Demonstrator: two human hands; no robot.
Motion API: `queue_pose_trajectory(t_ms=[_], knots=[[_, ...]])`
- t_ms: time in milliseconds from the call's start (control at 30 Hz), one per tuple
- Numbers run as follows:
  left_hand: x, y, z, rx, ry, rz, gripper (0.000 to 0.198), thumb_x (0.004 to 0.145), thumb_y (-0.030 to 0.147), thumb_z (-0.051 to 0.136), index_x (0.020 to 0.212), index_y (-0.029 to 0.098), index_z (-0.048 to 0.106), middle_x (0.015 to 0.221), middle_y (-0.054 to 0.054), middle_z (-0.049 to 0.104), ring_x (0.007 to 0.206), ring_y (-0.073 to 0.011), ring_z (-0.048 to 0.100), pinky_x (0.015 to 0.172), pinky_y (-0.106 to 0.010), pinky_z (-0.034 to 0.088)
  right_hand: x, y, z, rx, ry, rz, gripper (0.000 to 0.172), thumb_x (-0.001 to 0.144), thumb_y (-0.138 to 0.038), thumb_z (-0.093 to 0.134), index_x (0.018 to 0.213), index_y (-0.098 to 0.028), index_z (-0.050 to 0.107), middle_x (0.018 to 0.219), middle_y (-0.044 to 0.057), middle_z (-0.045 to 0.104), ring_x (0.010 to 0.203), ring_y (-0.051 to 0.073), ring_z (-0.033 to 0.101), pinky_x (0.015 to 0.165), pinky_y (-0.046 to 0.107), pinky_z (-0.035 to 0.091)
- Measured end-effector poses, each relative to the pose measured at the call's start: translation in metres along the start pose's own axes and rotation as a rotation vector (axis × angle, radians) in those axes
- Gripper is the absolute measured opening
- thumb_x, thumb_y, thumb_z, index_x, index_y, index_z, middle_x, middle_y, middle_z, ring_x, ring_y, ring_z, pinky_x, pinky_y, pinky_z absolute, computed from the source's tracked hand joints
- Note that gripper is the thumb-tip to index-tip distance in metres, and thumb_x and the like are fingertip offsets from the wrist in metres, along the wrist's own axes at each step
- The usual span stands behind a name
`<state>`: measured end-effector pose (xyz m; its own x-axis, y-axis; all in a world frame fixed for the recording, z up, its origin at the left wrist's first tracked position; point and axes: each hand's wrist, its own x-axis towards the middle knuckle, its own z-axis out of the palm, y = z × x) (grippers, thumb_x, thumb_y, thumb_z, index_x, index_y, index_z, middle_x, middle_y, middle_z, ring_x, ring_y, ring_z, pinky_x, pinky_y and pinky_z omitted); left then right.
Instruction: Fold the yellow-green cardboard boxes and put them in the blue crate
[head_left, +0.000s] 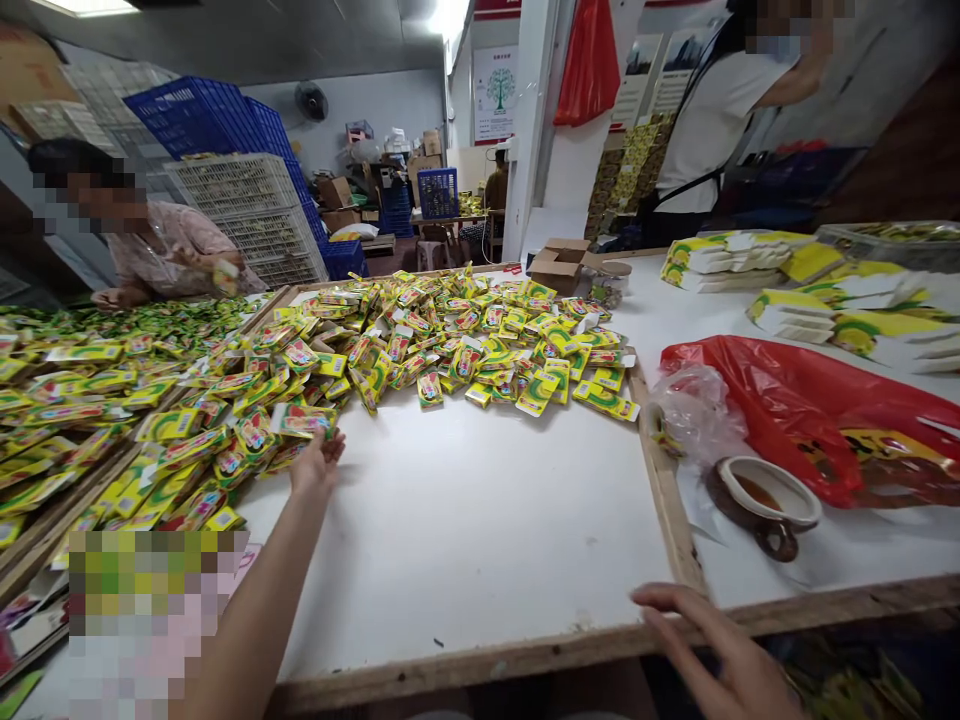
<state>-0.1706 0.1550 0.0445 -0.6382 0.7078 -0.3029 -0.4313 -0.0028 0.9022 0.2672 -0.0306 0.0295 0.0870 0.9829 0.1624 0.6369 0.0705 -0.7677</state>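
Note:
A wide heap of small yellow-green packets covers the back and left of the white tabletop. At the heap's left front, my left hand holds a yellow-green packet with a red picture, its fingers bent below and beside it. My right hand is low at the right, over the table's wooden front edge, with its fingers apart and nothing in them.
To the right are a brown cup with dark liquid, a red plastic bag and stacked flat cartons. An open cardboard box stands behind the heap. Wooden strips divide the table. A person sits at back left; another stands at back right.

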Motion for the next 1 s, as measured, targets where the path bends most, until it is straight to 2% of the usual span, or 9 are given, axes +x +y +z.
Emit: queue_pose_trajectory(t_ms=[100,167,200,300,367,433,533,600,1000], knots=[[-0.061,-0.039,-0.013,0.095,-0.169,-0.082,0.012,0.083,0.018,0.059,0.08,0.007,0.063,0.066,-0.004,0.066,0.052,-0.0099,0.058,0.056,-0.022,0.047,0.012,-0.034,0.043,0.155,-0.129,-0.005,0.025,0.084,-0.044,0.052,0.088,-0.025,0.067,0.094,0.007,0.069,0.092,0.026,0.063,0.077,0.032,0.052],[-0.106,-0.064,-0.023,0.16,-0.306,-0.129,0.021,0.072,0.023,0.072,0.083,0.006,0.066,0.073,-0.008,0.069,0.056,-0.0131,0.06,0.056,-0.024,0.047,0.018,-0.052,0.069,0.265,-0.178,-0.01,0.022,0.085,-0.04,0.052,0.093,-0.024,0.065,0.097,0.007,0.068,0.094,0.025,0.062,0.08,0.032,0.052],[-0.126,-0.073,-0.027,0.256,-0.473,-0.126,0.025,0.073,0.029,0.071,0.086,0.008,0.067,0.076,-0.008,0.07,0.06,-0.0137,0.061,0.059,-0.024,0.047,0.02,-0.058,0.08,0.316,-0.191,-0.01,0.021,0.085,-0.039,0.054,0.097,-0.024,0.064,0.099,0.007,0.067,0.095,0.025,0.062,0.081,0.032,0.051],[-0.173,-0.086,-0.034,0.432,-0.794,-0.077,0.028,0.075,0.038,0.068,0.089,0.013,0.067,0.087,-0.009,0.071,0.076,-0.0199,0.064,0.071,-0.029,0.049,0.023,-0.069,0.107,0.472,-0.214,0.012,0.03,0.084,-0.035,0.056,0.112,-0.025,0.056,0.11,0.008,0.063,0.096,0.023,0.062,0.083,0.034,0.052],[-0.189,-0.086,-0.034,0.509,-0.886,-0.025,0.026,0.077,0.038,0.065,0.091,0.016,0.066,0.094,-0.009,0.07,0.088,-0.0234,0.064,0.08,-0.033,0.048,0.023,-0.071,0.119,0.579,-0.26,0.035,0.034,0.086,-0.034,0.054,0.118,-0.024,0.048,0.113,0.009,0.062,0.094,0.022,0.063,0.08,0.034,0.053],[-0.197,-0.085,-0.034,0.529,-0.908,-0.001,0.028,0.079,0.036,0.063,0.1,0.018,0.061,0.098,-0.01,0.069,0.093,-0.0241,0.063,0.085,-0.035,0.047,0.021,-0.07,0.126,0.653,-0.307,0.062,0.035,0.087,-0.034,0.053,0.119,-0.024,0.044,0.109,0.01,0.063,0.091,0.021,0.065,0.075,0.033,0.054],[-0.2,-0.088,-0.034,0.428,-0.827,0.003,0.044,0.082,0.034,0.06,0.12,0.024,0.039,0.102,-0.009,0.067,0.095,-0.0225,0.063,0.084,-0.036,0.048,0.016,-0.067,0.129,0.7,-0.33,0.079,0.033,0.087,-0.035,0.053,0.116,-0.024,0.043,0.105,0.009,0.064,0.089,0.021,0.065,0.073,0.031,0.054],[-0.201,-0.092,-0.035,0.385,-0.779,0.021,0.047,0.085,0.032,0.056,0.123,0.028,0.029,0.105,-0.008,0.065,0.096,-0.0208,0.063,0.082,-0.034,0.048,0.013,-0.065,0.129,0.719,-0.334,0.081,0.033,0.086,-0.034,0.053,0.116,-0.024,0.043,0.104,0.008,0.064,0.089,0.021,0.065,0.074,0.032,0.054],[-0.2,-0.095,-0.041,0.448,-0.857,0.018,0.046,0.086,0.032,0.054,0.127,0.026,0.037,0.104,-0.009,0.064,0.087,-0.0203,0.064,0.076,-0.032,0.05,0.016,-0.062,0.12,0.67,-0.482,0.035,0.042,0.086,-0.021,0.051,0.125,-0.028,0.039,0.097,0.003,0.062,0.082,0.018,0.064,0.074,0.03,0.052]])
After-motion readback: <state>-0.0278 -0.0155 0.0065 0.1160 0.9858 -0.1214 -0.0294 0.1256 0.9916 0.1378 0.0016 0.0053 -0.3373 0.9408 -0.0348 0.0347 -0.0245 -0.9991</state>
